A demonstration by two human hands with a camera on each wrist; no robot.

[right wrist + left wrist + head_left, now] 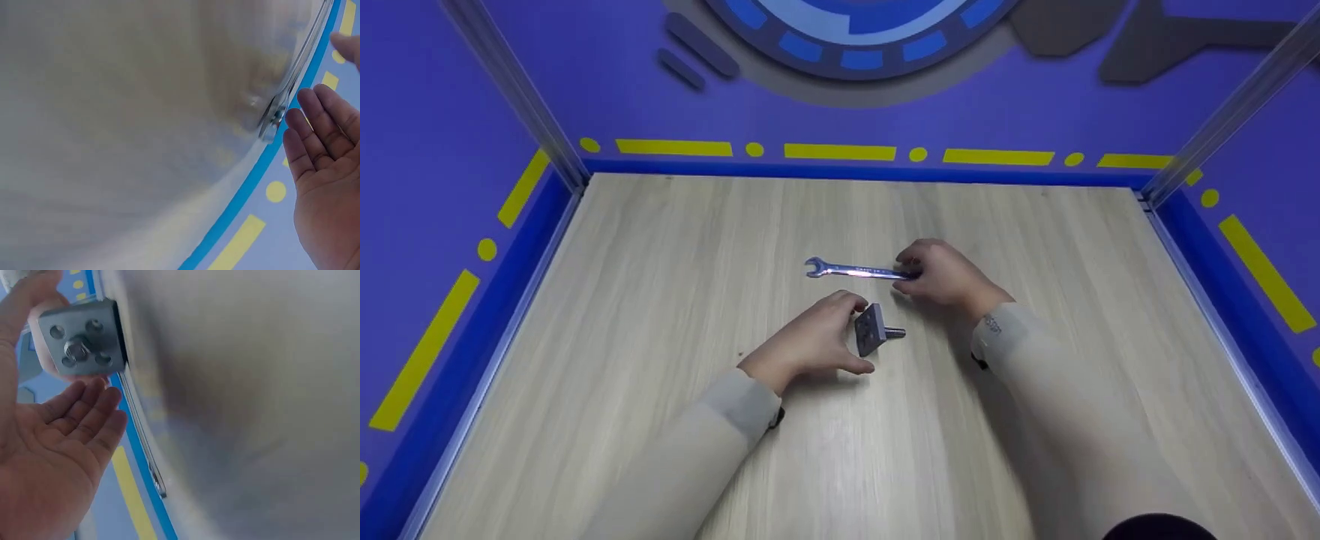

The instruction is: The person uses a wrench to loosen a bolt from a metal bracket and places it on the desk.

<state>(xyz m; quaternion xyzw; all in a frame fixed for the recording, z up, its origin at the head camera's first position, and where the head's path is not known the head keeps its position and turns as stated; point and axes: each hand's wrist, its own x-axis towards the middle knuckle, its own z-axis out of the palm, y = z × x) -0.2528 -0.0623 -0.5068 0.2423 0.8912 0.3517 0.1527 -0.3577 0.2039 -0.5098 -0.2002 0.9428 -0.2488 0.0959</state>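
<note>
Grey square metal plate: with left hand and right hand wide, gripping nothing, move squarely, nudging neither it nor the silver metal wrench just beyond.

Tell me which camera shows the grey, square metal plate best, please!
The left wrist view: the plate nearly faces that camera, showing four round holes and a silver metal bolt near its middle. The head view shows it smaller and slanted, the bolt sticking out on the right. The right wrist view doesn't show it.
</note>
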